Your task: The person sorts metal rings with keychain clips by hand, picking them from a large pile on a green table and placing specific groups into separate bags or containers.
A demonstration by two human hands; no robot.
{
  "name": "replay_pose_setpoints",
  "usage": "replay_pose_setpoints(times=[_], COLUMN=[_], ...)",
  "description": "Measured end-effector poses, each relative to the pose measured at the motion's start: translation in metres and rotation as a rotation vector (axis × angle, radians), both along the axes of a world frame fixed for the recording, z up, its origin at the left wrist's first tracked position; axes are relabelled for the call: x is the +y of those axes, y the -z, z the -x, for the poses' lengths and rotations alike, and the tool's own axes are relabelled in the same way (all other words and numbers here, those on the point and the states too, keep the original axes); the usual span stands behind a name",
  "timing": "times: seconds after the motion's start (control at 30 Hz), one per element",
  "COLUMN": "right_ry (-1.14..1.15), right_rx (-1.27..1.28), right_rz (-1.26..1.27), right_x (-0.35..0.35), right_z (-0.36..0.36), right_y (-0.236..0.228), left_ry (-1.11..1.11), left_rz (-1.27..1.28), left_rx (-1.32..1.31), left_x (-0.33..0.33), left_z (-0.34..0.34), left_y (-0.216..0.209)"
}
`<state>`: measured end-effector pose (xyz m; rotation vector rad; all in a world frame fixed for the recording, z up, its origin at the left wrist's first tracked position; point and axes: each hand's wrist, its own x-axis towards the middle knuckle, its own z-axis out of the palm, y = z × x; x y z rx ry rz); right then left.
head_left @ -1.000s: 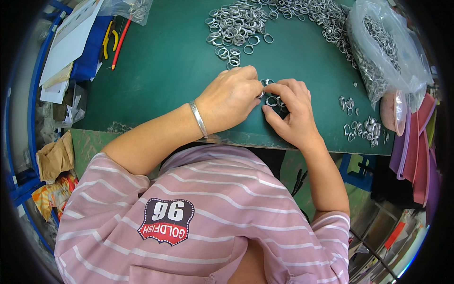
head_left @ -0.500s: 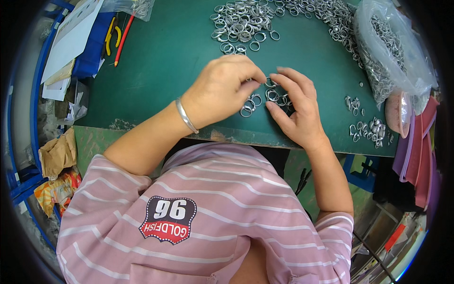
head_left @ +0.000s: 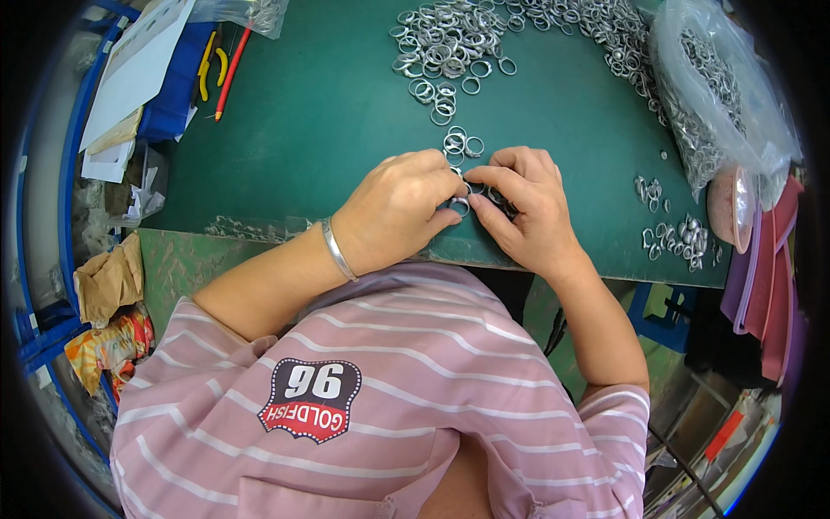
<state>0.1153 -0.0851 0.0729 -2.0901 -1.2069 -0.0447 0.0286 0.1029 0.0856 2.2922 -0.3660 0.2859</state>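
At the near edge of the table, my left hand (head_left: 399, 206) has its thumb and forefinger closed on a small silver-coloured metal ring (head_left: 459, 207). Facing it, my right hand (head_left: 529, 212) curls around more metal rings (head_left: 499, 201), its thumb and forefinger bent close to the left fingertips. Those fingers partly hide the rings, so how many they grip is unclear. Just beyond the hands lies a small cluster of loose rings (head_left: 456, 145). A short trail of rings (head_left: 442, 105) runs from there toward a large pile of rings (head_left: 450, 41) at the far side.
On the right stands a clear plastic bag (head_left: 709, 95) full of metal pieces, beside a pink container (head_left: 731, 208). Small metal parts (head_left: 683, 238) lie near the right edge. Yellow-handled pliers (head_left: 207, 69), a red pen-like tool (head_left: 232, 76) and a blue bin (head_left: 177, 91) are at left.
My right hand has moved left and its fingers have drawn in toward my left hand. The left hand has come slightly nearer the table edge. Several rings now lie farther out, beyond the hands.
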Motion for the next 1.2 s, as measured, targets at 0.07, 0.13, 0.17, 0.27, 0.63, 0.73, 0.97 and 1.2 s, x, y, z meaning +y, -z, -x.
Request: replay_pose_setpoints(times=[0.07,0.13,0.17,0.27,0.63,0.73,0.97,1.2], right_ry=[0.018,0.033,0.040,0.048,0.024,-0.040,-0.079,-0.156], right_rx=[0.020,0.036,0.042,0.057,-0.020,0.068,-0.059,0.118], right_rz=[-0.015,-0.028,-0.034,-0.042,0.068,0.036,-0.013,-0.053], right_x=[0.001,0.002,0.003,0.004,0.009,0.003,0.024,0.027], right_z=[0.001,0.002,0.002,0.002,0.012,0.007,-0.028,-0.032], right_y=[-0.002,-0.002,-0.002,0.000,-0.006,-0.008,-0.010,-0.010], left_ry=[-0.001,-0.004,-0.006,-0.034,0.027,0.059,-0.153,-0.231], left_rz=[0.018,0.038,0.049,0.064,0.135,0.183,0.078,0.054], left_rx=[-0.006,-0.003,0.004,0.029,-0.038,-0.013,-0.015,0.029], left_x=[-0.001,0.001,0.002,0.005,0.004,0.009,0.018,0.011], left_z=[0.001,0.001,0.002,0.003,0.003,0.005,-0.012,-0.012], left_y=[0.001,0.000,0.000,0.000,0.009,0.009,0.009,0.003])
